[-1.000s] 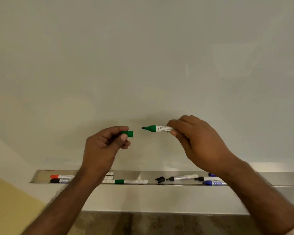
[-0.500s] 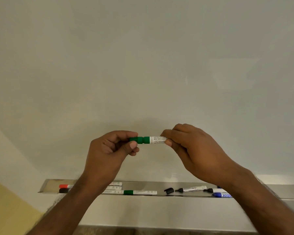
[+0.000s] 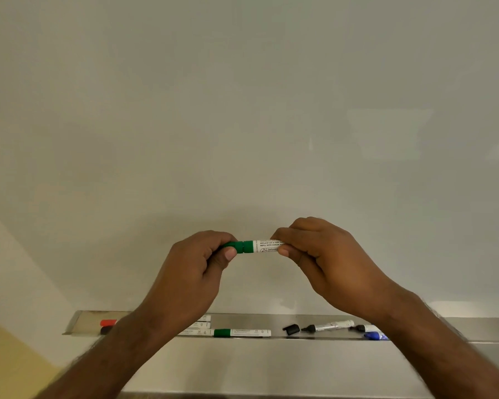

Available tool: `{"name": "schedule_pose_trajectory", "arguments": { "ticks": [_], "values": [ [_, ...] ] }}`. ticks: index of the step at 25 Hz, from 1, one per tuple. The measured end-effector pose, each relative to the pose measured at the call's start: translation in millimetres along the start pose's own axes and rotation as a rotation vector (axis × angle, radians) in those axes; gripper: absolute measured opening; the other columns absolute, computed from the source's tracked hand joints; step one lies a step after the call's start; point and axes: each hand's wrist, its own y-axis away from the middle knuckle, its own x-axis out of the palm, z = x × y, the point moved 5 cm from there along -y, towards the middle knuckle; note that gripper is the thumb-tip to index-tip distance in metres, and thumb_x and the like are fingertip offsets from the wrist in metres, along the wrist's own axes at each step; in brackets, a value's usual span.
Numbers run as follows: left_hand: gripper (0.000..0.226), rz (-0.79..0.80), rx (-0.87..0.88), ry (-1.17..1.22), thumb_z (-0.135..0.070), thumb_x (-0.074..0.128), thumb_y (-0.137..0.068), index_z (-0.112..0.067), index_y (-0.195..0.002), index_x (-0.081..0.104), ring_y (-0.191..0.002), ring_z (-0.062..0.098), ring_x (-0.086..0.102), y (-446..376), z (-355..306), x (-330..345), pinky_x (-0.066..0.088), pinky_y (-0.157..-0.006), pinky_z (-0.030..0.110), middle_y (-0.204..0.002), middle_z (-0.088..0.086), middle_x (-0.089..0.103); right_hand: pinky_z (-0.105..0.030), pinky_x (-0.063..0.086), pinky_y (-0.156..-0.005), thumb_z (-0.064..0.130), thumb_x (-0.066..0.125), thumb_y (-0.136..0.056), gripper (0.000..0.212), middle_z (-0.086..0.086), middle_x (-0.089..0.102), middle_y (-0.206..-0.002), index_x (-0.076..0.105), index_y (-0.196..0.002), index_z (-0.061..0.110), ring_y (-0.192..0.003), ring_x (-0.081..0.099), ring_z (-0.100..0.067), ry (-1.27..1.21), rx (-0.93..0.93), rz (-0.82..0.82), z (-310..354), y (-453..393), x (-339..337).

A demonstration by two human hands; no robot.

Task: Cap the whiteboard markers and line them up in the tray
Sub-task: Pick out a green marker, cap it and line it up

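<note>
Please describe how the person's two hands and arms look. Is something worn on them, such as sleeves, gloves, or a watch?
The left hand and the right hand are both bare, with no gloves and no rings that I can see. Both forearms are uncovered up to the picture's lower edge; no sleeve, watch or bracelet shows. The fingernails that show are short and unpainted. No markings are visible.

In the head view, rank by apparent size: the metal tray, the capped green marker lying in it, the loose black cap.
1. Metal tray, spanning most of the width.
2. Capped green marker lying in the tray.
3. Loose black cap, clearly smallest.
All sit at similar depth, so the order is safe.
</note>
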Motion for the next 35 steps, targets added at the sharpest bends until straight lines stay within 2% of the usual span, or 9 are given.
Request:
{"name": "schedule_pose_trajectory", "arguments": {
  "ticks": [6, 9, 12, 15, 17, 22, 26, 29, 35],
  "values": [
    [0.018, -0.008, 0.004, 0.015, -0.023, 0.050, -0.084, -0.023, -0.089, 0.067, -0.061, 0.009, 0.049, -3, 13, 2, 0.035, -0.054, 0.012, -0.073, -0.014, 0.057, -0.023, 0.035, -0.055, 0.032, 0.039, -0.097, 0.029, 0.010, 0.044, -0.068, 0.065, -0.099, 0.019, -0.064, 0.040, -0.010, -0.037, 0.047, 0.013, -2, -4, 18],
    [0.016, 0.034, -0.016, 0.025, -0.024, 0.052, -0.086, -0.026, -0.090, 0.068, -0.061, 0.012, 0.050, -6, 24, 5, 0.038, -0.054, 0.016, -0.073, -0.013, 0.058, -0.021, 0.035, -0.056, 0.028, 0.045, -0.097, 0.022, 0.010, 0.045, -0.068, 0.066, -0.101, 0.019, -0.064, 0.043, -0.010, -0.105, 0.106, 0.008, -9, 0, 29],
    [0.015, 0.115, -0.037, 0.004, -0.017, 0.060, -0.089, -0.029, -0.093, 0.068, -0.065, 0.017, 0.054, -11, 46, 14, 0.044, -0.059, 0.023, -0.070, -0.007, 0.059, -0.024, 0.038, -0.057, 0.027, 0.047, -0.096, 0.020, 0.007, 0.048, -0.069, 0.065, -0.100, 0.019, -0.066, 0.044, -0.011, -0.138, 0.149, 0.018, -23, 5, 49],
    [0.016, 0.185, -0.041, -0.102, -0.017, 0.063, -0.087, -0.028, -0.097, 0.070, -0.077, 0.012, 0.054, -7, 75, 33, 0.039, -0.063, 0.012, -0.076, -0.010, 0.059, -0.033, 0.044, -0.063, 0.026, 0.046, -0.095, 0.020, 0.005, 0.050, -0.073, 0.065, -0.101, 0.021, -0.070, 0.046, -0.012, -0.138, 0.197, 0.080, -43, 16, 87],
    [0.018, 0.215, -0.070, -0.124, -0.018, 0.067, -0.084, -0.028, -0.099, 0.071, -0.077, 0.009, 0.055, 3, 103, 48, 0.040, -0.066, 0.011, -0.084, -0.011, 0.058, -0.035, 0.045, -0.069, 0.021, 0.046, -0.094, 0.023, 0.004, 0.056, -0.083, 0.064, -0.108, 0.023, -0.078, 0.048, -0.014, -0.129, 0.229, 0.142, -57, 28, 120],
    [0.020, 0.250, -0.232, -0.166, -0.020, 0.073, -0.077, -0.030, -0.095, 0.072, -0.071, 0.004, 0.057, 38, 171, 85, 0.050, -0.072, 0.026, -0.086, -0.013, 0.064, -0.032, 0.034, -0.084, 0.016, 0.046, -0.094, 0.030, 0.005, 0.060, -0.106, 0.060, -0.118, 0.026, -0.100, 0.050, -0.017, -0.022, 0.391, 0.269, -80, 61, 194],
    [0.021, 0.304, -0.266, -0.291, -0.021, 0.067, -0.080, -0.029, -0.098, 0.073, -0.081, 0.008, 0.056, 61, 207, 116, 0.045, -0.077, 0.027, -0.090, -0.010, 0.068, -0.034, 0.032, -0.089, 0.017, 0.043, -0.092, 0.030, 0.005, 0.062, -0.104, 0.064, -0.112, 0.028, -0.101, 0.050, -0.017, 0.068, 0.470, 0.365, -87, 72, 234],
    [0.022, 0.316, -0.257, -0.391, -0.020, 0.066, -0.079, -0.028, -0.098, 0.073, -0.086, 0.017, 0.059, 69, 220, 130, 0.045, -0.078, 0.034, -0.092, -0.006, 0.071, -0.035, 0.031, -0.089, 0.016, 0.044, -0.091, 0.029, 0.004, 0.063, -0.102, 0.065, -0.109, 0.027, -0.100, 0.051, -0.019, 0.124, 0.494, 0.397, -89, 78, 250],
    [0.023, 0.355, -0.290, -0.542, -0.014, 0.071, -0.072, -0.029, -0.090, 0.075, -0.084, 0.022, 0.060, 80, 243, 139, 0.041, -0.073, 0.038, -0.087, -0.008, 0.071, -0.033, 0.033, -0.090, 0.020, 0.049, -0.093, 0.027, -0.003, 0.061, -0.107, 0.063, -0.115, 0.024, -0.103, 0.050, -0.022, 0.141, 0.482, 0.452, -85, 85, 276]
  ]
}}
